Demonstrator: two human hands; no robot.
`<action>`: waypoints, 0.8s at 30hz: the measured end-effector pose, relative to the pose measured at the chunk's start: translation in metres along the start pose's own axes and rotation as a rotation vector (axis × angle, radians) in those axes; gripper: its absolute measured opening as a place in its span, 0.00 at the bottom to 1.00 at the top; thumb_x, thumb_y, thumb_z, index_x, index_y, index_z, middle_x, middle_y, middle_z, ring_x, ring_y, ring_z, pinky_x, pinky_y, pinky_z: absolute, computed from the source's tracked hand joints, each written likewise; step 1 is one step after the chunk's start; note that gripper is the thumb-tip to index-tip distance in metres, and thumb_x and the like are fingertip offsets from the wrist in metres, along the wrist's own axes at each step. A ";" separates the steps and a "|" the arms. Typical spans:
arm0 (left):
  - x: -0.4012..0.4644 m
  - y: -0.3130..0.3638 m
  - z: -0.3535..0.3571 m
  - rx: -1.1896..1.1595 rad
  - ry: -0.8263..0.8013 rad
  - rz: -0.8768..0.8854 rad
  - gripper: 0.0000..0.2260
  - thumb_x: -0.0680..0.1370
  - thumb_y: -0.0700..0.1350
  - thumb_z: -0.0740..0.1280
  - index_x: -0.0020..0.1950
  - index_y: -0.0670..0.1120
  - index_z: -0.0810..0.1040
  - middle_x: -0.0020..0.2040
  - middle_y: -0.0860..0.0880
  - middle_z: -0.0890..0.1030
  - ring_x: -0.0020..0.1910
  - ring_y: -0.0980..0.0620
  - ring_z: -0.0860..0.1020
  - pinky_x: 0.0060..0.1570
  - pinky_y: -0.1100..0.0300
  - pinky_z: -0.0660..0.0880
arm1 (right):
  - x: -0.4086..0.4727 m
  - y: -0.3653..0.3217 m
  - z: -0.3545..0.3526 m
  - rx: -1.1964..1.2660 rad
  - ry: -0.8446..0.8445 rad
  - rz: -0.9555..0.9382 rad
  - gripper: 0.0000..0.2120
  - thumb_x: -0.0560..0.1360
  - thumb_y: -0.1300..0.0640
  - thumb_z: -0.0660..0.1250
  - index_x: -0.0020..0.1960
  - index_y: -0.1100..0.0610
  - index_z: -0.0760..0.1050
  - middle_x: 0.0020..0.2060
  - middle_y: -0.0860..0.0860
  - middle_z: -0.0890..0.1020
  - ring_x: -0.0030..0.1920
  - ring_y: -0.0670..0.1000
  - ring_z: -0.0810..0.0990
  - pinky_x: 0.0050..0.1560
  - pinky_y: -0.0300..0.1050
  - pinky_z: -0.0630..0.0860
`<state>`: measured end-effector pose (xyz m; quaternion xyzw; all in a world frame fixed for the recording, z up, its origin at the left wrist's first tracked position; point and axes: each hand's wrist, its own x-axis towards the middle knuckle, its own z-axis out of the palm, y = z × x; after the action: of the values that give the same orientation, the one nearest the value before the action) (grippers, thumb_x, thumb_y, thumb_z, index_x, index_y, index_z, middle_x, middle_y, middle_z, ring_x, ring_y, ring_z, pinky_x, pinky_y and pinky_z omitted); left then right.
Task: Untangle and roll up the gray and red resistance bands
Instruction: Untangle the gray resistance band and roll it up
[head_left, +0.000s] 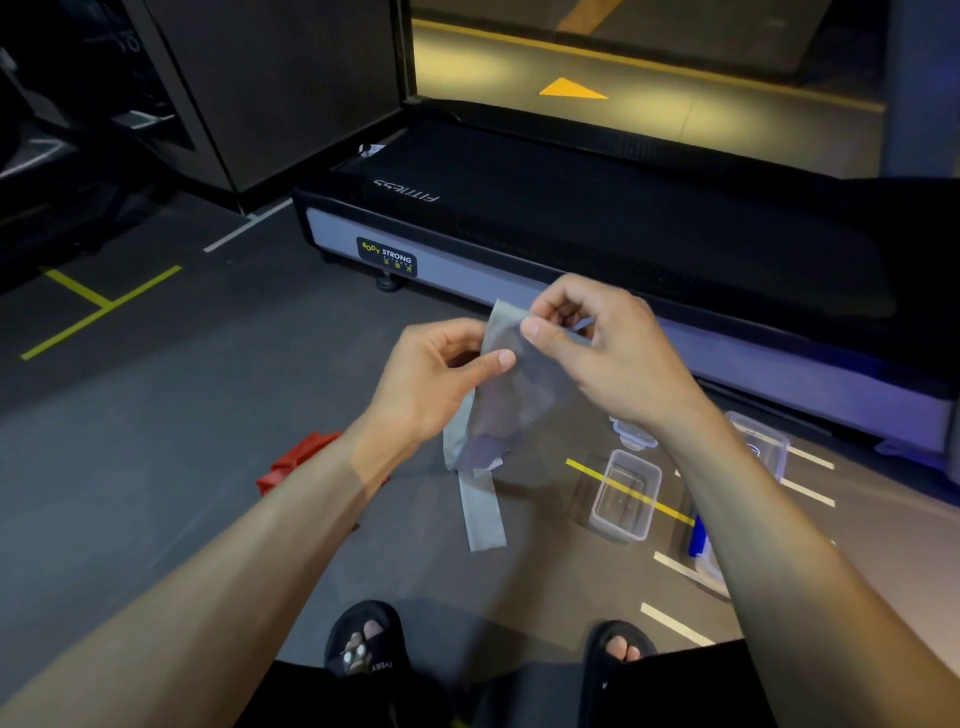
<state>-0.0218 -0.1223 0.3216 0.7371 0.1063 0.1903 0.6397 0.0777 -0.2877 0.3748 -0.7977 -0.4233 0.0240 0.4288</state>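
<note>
Hands meet at the top of the flat gray elastic resistance band, which I hold up in the air in front of me, above the dark gym floor. My left hand pinches the upper edge with thumb against curled fingers, and my right hand pinches the same edge just beside it, thumb on the near face and fingers curled behind. The band's long axis runs downward from that grip toward my feet, bunched and folded in the middle, with one flat tail hanging free at the bottom. I judge that any rolling must start from the top edge, where both hands are equally close. The crumpled red resistance band lies on the floor below my left forearm, nearer that hand and well apart from the gray one. Clear plastic containers sit on the floor under my right forearm. Beyond my hands stands a black treadmill deck; its belt reads "FITNESS" upside down, and a label on its end reads "BODY STRONG".
</note>
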 end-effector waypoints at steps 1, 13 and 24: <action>0.000 -0.001 0.002 -0.001 -0.006 -0.008 0.05 0.78 0.36 0.73 0.53 0.38 0.85 0.50 0.42 0.87 0.53 0.43 0.85 0.58 0.43 0.81 | 0.000 -0.001 0.000 0.001 0.000 0.003 0.03 0.78 0.54 0.71 0.47 0.52 0.80 0.41 0.45 0.82 0.45 0.45 0.79 0.48 0.41 0.75; -0.006 -0.001 0.009 -0.130 -0.216 -0.044 0.11 0.83 0.35 0.65 0.63 0.31 0.76 0.55 0.36 0.84 0.52 0.44 0.84 0.56 0.51 0.81 | 0.003 0.000 -0.001 -0.010 0.015 0.025 0.04 0.78 0.53 0.72 0.46 0.52 0.80 0.40 0.45 0.82 0.44 0.45 0.80 0.49 0.46 0.77; -0.006 0.008 -0.001 -0.125 -0.228 -0.109 0.11 0.77 0.47 0.69 0.48 0.39 0.83 0.43 0.44 0.84 0.41 0.50 0.80 0.43 0.57 0.77 | 0.003 0.009 -0.005 0.116 -0.026 0.166 0.07 0.79 0.51 0.71 0.45 0.53 0.81 0.39 0.49 0.83 0.39 0.46 0.77 0.43 0.46 0.74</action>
<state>-0.0280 -0.1250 0.3284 0.7058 0.0609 0.0763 0.7016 0.0874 -0.2914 0.3729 -0.8035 -0.3590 0.0942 0.4654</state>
